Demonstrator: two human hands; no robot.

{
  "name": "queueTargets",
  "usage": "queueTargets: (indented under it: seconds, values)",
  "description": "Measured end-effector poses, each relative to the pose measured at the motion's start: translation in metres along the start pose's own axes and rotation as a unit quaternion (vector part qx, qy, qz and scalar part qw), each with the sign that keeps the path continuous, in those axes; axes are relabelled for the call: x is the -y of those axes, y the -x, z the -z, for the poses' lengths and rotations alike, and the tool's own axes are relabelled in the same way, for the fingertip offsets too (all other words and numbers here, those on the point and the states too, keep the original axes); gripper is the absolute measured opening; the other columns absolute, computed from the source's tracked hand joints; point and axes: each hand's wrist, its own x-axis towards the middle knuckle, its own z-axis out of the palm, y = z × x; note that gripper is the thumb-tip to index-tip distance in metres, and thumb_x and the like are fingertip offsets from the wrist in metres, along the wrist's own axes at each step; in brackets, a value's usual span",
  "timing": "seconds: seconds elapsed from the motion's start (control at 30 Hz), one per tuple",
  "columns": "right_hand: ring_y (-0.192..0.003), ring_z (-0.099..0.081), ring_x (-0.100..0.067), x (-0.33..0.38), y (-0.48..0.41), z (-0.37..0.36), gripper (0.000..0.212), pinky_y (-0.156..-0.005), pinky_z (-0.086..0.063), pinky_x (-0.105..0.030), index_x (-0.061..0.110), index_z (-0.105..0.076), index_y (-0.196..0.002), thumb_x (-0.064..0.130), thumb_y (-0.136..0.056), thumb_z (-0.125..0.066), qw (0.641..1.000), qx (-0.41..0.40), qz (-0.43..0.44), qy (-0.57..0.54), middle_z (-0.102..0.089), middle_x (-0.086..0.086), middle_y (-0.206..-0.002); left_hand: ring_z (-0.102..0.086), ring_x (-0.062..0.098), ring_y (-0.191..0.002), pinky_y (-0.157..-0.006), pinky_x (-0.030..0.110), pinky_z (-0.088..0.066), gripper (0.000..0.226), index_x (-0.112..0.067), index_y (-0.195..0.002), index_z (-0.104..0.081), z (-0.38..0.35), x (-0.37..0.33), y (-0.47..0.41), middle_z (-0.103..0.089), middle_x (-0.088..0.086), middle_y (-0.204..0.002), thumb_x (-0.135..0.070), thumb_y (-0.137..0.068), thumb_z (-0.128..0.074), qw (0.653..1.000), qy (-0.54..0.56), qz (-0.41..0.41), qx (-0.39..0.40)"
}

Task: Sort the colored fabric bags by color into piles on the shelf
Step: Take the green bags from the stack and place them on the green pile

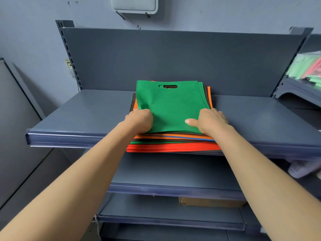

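While both arms reach out over the top shelf (78,117), I see the stack of fabric bags (173,145) sitting mid-shelf, its near edge hanging slightly past the shelf's front lip. The green bag (170,105) lies on top, with its cut-out handle slot towards the back panel (173,58). Beneath it, orange, dark, blue and green edges show, with red layers at the bottom. The left hand (139,120) is curled tightly on the green bag's near-left corner, knuckles up, hiding that corner. The right hand (211,121) lays its thumb flat on the green fabric, and its fingers wrap down over the stack's right edge. I cannot tell how many layers they take in. Both forearms cross in front of the lower shelves (173,188) and block much of my look at them. Between the forearms, a cardboard box (212,202) sits on a lower shelf. To the right, a neighbouring rack holds wrapped green and red packs (307,66), blurred at the frame edge. A slotted upright (69,54) borders the back panel on the left, with a wall socket (68,64) just behind it. A white box (134,5) is mounted on the wall above, and a grey panel (17,119) leans at far left.
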Motion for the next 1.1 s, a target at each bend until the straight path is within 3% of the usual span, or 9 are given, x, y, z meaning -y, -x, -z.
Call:
queueTargets:
  seconds: [0.3,0.43,0.67,0.93,1.1]
  values:
    - [-0.123,-0.042,-0.037,0.001,0.001,0.0,0.067,-0.097,-0.039,-0.045,0.006,-0.056,-0.115,0.065,-0.087,-0.043,1.0,0.006,-0.006,0.0,-0.046,-0.019,-0.134,-0.042,0.037,-0.113,-0.094,0.043,-0.036,0.021,0.0,-0.107,-0.051,0.005,-0.007,0.006,-0.051,0.019,-0.109,-0.003,-0.093,-0.035,0.999,0.009,0.018,-0.031]
    - [-0.123,-0.041,-0.037,0.001,0.003,0.001,0.067,-0.097,-0.038,-0.044,0.006,-0.055,-0.119,0.064,-0.088,-0.043,1.0,0.005,-0.007,-0.001,-0.045,-0.019,-0.135,-0.055,0.036,-0.094,-0.075,0.038,-0.043,0.018,-0.002,-0.093,-0.054,0.002,-0.008,0.008,-0.055,0.016,-0.095,0.004,-0.085,-0.038,0.997,-0.001,-0.038,-0.062]
    - [-0.123,-0.042,-0.037,0.002,0.002,0.001,0.068,-0.098,-0.037,-0.044,0.006,-0.055,-0.119,0.065,-0.087,-0.042,1.0,0.008,-0.013,0.001,-0.046,-0.019,-0.134,-0.056,0.035,-0.094,-0.074,0.036,-0.043,0.033,0.001,-0.104,-0.06,0.004,-0.012,0.013,-0.061,0.018,-0.104,0.007,-0.084,-0.036,0.991,-0.013,-0.103,-0.081]
    - [-0.125,-0.04,-0.037,0.001,0.003,-0.001,0.068,-0.1,-0.036,-0.045,0.007,-0.054,-0.122,0.065,-0.087,-0.043,1.0,0.003,-0.009,-0.008,-0.044,-0.019,-0.137,-0.055,0.035,-0.095,-0.071,0.033,-0.04,0.025,0.002,-0.105,-0.053,0.004,-0.01,0.008,-0.058,0.021,-0.109,0.002,-0.089,-0.034,0.999,0.008,-0.049,-0.015]
    - [-0.126,-0.04,-0.037,0.001,0.002,-0.001,0.069,-0.101,-0.036,-0.045,0.007,-0.054,-0.123,0.065,-0.087,-0.044,1.0,0.002,-0.011,-0.013,-0.043,-0.019,-0.138,-0.051,0.03,-0.084,-0.068,0.031,-0.039,0.026,0.002,-0.105,-0.056,0.008,-0.007,0.004,-0.053,0.014,-0.093,0.002,-0.086,-0.037,0.999,0.021,-0.039,-0.016]
